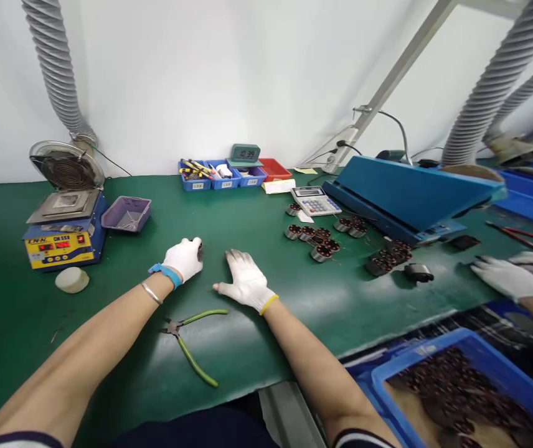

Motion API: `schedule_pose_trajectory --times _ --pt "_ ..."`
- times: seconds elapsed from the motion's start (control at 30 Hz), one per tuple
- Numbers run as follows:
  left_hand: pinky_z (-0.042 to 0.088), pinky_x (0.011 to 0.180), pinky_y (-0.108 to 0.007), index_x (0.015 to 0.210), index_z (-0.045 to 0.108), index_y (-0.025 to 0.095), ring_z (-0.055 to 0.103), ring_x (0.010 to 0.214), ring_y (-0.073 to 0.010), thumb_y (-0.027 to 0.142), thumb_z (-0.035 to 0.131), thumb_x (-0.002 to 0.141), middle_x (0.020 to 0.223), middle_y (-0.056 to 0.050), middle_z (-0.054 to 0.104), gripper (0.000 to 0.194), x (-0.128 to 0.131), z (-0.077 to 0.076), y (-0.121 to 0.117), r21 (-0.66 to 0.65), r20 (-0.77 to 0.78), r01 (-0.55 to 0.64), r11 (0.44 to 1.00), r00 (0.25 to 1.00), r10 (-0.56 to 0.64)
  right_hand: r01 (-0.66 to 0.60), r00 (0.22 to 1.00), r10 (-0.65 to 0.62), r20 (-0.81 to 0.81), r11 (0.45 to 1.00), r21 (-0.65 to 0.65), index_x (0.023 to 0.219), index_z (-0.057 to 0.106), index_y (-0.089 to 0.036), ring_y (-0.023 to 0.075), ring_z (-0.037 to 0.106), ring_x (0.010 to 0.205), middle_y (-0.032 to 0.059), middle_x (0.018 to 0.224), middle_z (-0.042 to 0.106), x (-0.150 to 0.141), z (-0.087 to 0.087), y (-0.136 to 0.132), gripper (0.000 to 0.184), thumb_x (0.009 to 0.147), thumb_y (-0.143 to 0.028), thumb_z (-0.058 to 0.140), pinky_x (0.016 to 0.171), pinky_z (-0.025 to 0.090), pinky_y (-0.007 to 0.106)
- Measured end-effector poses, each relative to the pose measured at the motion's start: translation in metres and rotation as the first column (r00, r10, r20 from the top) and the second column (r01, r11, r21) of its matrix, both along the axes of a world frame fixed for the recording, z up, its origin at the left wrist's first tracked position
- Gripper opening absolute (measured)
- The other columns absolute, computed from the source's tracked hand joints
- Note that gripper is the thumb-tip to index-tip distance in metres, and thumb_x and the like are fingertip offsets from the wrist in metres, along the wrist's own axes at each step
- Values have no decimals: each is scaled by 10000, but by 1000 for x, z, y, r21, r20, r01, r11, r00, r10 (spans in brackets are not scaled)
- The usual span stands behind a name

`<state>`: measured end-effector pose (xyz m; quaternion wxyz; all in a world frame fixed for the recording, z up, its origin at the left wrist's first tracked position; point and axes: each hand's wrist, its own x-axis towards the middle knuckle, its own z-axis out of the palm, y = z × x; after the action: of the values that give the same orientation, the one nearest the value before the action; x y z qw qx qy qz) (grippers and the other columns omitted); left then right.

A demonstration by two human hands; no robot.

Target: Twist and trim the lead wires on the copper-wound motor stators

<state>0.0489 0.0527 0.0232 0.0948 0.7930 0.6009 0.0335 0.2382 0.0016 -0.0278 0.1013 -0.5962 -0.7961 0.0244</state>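
Observation:
My left hand (185, 259), in a white glove with a blue strap at the wrist, is closed around a small dark, round-edged motor stator (200, 251), mostly hidden by the fingers. To its right, my right hand (246, 279) rests palm down on the green table, gloved fingers stretched out and holding nothing. Below both hands lie green-handled cutting pliers (190, 336) with the handles spread. Several motor stators (321, 252) with silver sides and dark red windings stand in a group to the right of my right hand.
At left are a blue solder pot (63, 239), a purple tray (126, 214) and a white round block (71, 280). Small blue bins (222, 175) and a calculator (316, 201) sit behind. A co-worker's gloved hands (514, 277) are at right, above a blue crate (434, 345) of stators.

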Motion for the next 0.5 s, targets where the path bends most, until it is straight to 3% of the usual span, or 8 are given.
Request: schedule_pose_trajectory --times 0.13,0.33,0.5 --pt "498 814 -391 1219 520 224 641 983 -307 376 530 808 1117 -141 598 438 -10 -9 -6 12 -12 2 1000 1000 -2 6 1000 -7 28 999 45 1412 392 -20 380 299 1367 254 1464 372 -3 -4 23 1095 650 -790 550 1147 149 471" --pt "513 749 -381 1076 593 206 673 880 -322 444 638 695 976 -118 687 451 -22 -11 6 -7 105 -72 997 992 72 19 999 -23 33 994 107 1417 373 -23 378 308 1354 259 1462 368 -17 -7 64 1037 738 -806 417 1131 130 488" --pt "519 813 -321 1105 562 178 675 932 -238 529 555 767 1035 -93 705 487 -73 -1 -8 33 306 -259 965 922 237 -4 999 -1 43 993 115 1412 380 -38 379 300 1359 254 1466 370 -32 -8 102 1000 771 -805 359 1115 137 519"
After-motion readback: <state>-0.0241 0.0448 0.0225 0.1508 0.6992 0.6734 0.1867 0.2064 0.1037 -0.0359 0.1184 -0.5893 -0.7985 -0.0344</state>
